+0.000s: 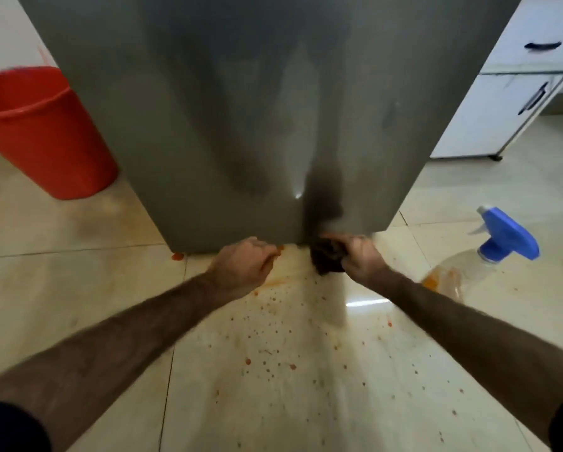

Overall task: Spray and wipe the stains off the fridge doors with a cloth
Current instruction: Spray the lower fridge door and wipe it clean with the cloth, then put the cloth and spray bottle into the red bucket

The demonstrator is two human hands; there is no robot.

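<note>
Fingers of our right hand [360,256] clamp the dark cloth [327,256] at the fridge door [241,125] bottom edge; our left hand [244,265] curls empty beside it. We should press firmly along that edge. Spray bottle [489,252] lies on the floor.

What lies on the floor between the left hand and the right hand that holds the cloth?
In the head view, between the left hand and the right hand with the dark cloth lies only floor tile with an orange smear, below the fridge door.
</note>
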